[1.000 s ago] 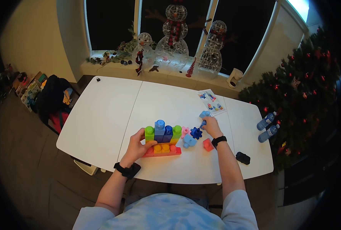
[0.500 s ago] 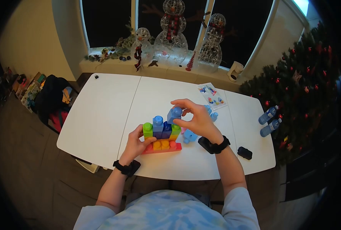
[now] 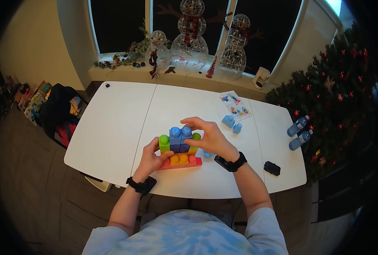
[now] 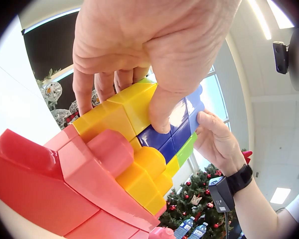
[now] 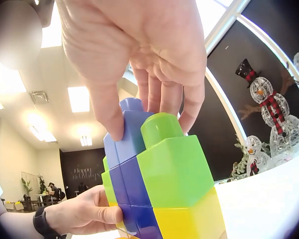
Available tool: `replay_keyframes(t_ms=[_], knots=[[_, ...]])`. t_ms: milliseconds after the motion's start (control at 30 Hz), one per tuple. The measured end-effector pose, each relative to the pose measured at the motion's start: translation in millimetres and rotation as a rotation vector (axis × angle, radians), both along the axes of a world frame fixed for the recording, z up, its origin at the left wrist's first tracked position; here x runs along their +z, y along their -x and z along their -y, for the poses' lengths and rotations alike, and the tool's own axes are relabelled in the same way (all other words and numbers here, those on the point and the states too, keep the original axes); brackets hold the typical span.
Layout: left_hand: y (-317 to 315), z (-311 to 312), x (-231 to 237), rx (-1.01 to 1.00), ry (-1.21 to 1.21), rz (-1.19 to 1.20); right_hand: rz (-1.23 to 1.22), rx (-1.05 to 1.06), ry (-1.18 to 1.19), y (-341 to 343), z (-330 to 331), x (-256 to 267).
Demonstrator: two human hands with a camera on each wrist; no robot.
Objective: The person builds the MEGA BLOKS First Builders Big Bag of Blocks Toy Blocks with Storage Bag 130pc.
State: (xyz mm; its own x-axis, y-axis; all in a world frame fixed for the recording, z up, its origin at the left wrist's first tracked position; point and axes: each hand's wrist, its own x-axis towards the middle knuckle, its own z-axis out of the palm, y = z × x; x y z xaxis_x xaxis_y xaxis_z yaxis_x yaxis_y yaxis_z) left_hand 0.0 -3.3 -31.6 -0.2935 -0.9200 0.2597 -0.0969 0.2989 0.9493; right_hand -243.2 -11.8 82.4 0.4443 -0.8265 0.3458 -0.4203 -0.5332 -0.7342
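A stack of toy building blocks stands on the table, with a red base (image 4: 32, 167), yellow blocks (image 3: 179, 159), dark blue blocks (image 5: 130, 181) and green end blocks (image 5: 176, 167). My left hand (image 3: 151, 154) grips its left side, thumb across the front and fingers behind. With my right hand (image 3: 209, 137) I pinch a light blue block (image 3: 186, 132) between thumb and fingers. This block sits on top of the dark blue ones, beside another light blue block (image 3: 175, 134) and the right green block. Part of a further light blue block (image 3: 207, 154) shows beneath my right hand.
Two light blue blocks (image 3: 228, 121) lie right of the stack, near a picture sheet (image 3: 235, 105). A black case (image 3: 272, 168) and two water bottles (image 3: 300, 140) are on the table's right side. Wire snowmen (image 3: 191, 46) stand on the windowsill behind.
My right hand picked up a light blue block from the right, carried it left over the stack, and lowered it onto the dark blue blocks. My left hand keeps its grip.
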Motion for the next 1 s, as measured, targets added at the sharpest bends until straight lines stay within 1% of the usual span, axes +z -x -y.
replay_keyframes(t_ms=[100, 167, 300, 367, 400, 500, 700, 800, 867, 933, 1000], knots=[[2.6, -2.0, 8.0, 0.008, 0.014, 0.019, 0.024, 0.013, 0.018, 1.4, 1.8, -6.0], [5.9, -5.1, 22.9, 0.077, 0.065, -0.029, 0.042, 0.017, 0.024, 1.5, 0.8, -6.4], [8.2, -0.8, 40.1, 0.085, 0.083, -0.045, 0.047, 0.016, 0.015, -0.2, -0.4, -8.1], [8.8, -0.2, 46.4, 0.092, 0.046, 0.026, 0.051, 0.01, -0.007, -0.8, -0.8, -8.9], [9.6, 0.7, 46.3, 0.089, 0.05, 0.029, 0.054, 0.002, -0.033, -0.4, -0.6, -9.8], [9.3, 2.5, 40.2, 0.088, 0.021, -0.012, 0.069, 0.006, -0.007, -1.0, -0.9, -13.4], [6.0, 5.0, 38.0, 0.084, 0.059, 0.063, 0.065, 0.021, -0.01, -0.6, 3.2, -18.4], [6.6, 4.3, 41.4, 0.067, 0.025, 0.035, 0.072, 0.008, -0.046, 8.2, -2.8, 1.8], [5.9, 4.5, 39.5, 0.067, 0.02, 0.013, 0.162, -0.08, 0.036, 30.4, 9.5, 6.9], [5.3, 6.0, 36.7, 0.064, 0.038, 0.006, 0.225, -0.285, 0.047, 65.5, 34.2, 4.2], [5.7, 6.4, 37.1, 0.058, 0.059, -0.005, 0.032, -0.509, 0.187, 105.3, 63.7, -12.2]])
